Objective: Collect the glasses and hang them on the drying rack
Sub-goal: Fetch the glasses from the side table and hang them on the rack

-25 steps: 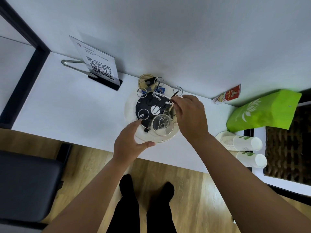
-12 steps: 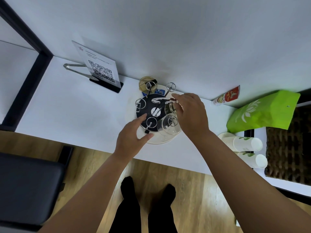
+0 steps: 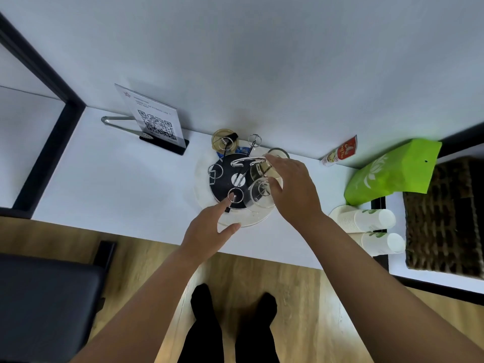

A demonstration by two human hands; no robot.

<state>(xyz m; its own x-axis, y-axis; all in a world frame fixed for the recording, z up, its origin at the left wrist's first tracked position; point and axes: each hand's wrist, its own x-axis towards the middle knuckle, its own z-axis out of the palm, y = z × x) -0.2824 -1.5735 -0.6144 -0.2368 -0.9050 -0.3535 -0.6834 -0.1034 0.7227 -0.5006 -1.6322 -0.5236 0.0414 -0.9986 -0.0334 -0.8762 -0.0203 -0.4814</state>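
Note:
The drying rack has a round black base and chrome ring-tipped prongs, and stands on a pale round tray near the wall. One clear glass hangs upside down on a front-right prong. My right hand reaches in from the right, its fingers and thumb around a second clear glass at a prong. My left hand is spread, its index fingertip on a front prong ring and its thumb on the tray rim. Another clear glass stands by the wall behind my right hand.
An amber glass stands behind the rack. A QR sign and metal tongs are at the left; a red sachet, green bag, paper cups and wicker basket at the right. A black chair stands lower left.
My left index finger has moved from the tray's edge up onto a front prong. The rack's prongs look turned. My right hand stays at the glass on the rack's right side.

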